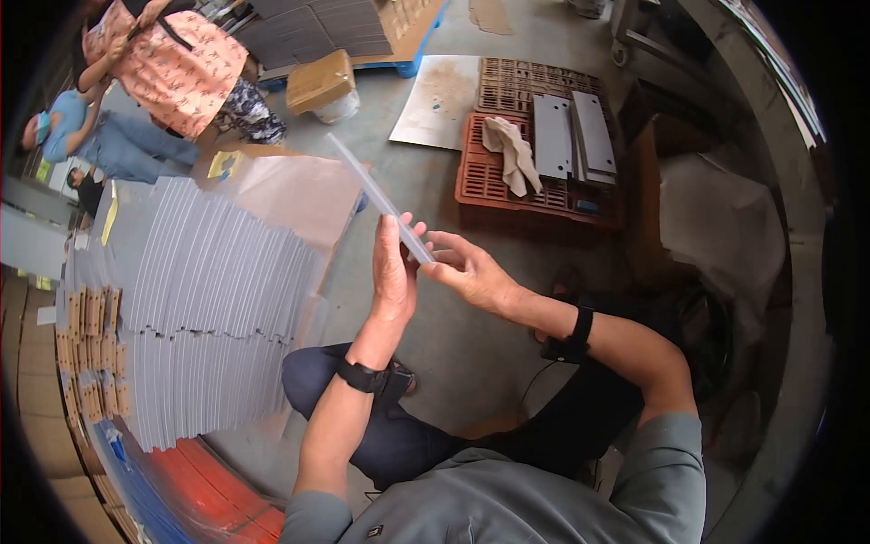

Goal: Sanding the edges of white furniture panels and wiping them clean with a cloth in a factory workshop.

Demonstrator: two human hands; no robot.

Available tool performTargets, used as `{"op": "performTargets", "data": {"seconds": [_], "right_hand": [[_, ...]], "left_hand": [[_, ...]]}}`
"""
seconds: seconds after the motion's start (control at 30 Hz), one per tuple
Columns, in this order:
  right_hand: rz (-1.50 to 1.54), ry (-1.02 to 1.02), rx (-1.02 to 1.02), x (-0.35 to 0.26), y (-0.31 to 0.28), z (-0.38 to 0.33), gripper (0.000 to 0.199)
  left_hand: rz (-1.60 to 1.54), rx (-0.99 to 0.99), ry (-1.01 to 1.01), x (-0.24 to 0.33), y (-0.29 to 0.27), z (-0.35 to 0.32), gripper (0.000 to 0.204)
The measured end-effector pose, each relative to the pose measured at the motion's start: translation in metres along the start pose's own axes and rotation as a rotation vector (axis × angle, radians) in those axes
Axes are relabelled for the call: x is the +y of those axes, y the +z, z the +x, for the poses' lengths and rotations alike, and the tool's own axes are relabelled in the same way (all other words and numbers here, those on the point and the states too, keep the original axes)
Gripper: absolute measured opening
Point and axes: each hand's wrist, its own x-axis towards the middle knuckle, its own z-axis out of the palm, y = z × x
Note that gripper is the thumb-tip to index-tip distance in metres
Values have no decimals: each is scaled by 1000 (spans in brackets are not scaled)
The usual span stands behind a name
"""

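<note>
A long, thin, light grey panel (373, 189) is held up in front of me, tilted and seen almost edge-on. Its far end points up and to the left. My left hand (391, 272) supports it near the lower end, thumb on one side and fingertips showing behind. At the bottom end my right hand (473, 276) grips the same panel between thumb and fingers. Beyond the hands, grey panels (553, 136) with small dark holes lie on an orange plastic crate (473, 186). A crumpled beige cloth (513, 154) rests beside them.
Tall rows of stacked grey panels (213, 281) stand at my left, beside brown-edged pieces (91, 344). A white sheet (435, 104) lies on the floor near the crate. A cardboard box (320, 82) sits on a bucket. Several people, one in a pink patterned apron (177, 68), are at the upper left.
</note>
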Motion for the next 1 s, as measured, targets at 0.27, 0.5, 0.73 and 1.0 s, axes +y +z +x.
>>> {"op": "performTargets", "data": {"seconds": [0.27,0.5,0.73,1.0], "right_hand": [[-547,-267,98,4,-57,35,77],[-1070,-38,669,49,-213,150,83],[-1165,54,683,104,-221,181,48],[-675,-309,719,-1,-195,129,32]], "left_hand": [[-64,47,-57,13,-3,-3,78],[-451,-306,-177,17,2,4,75],[-405,-343,-179,27,-12,-1,80],[-416,-432,-178,31,-19,-7,81]]}}
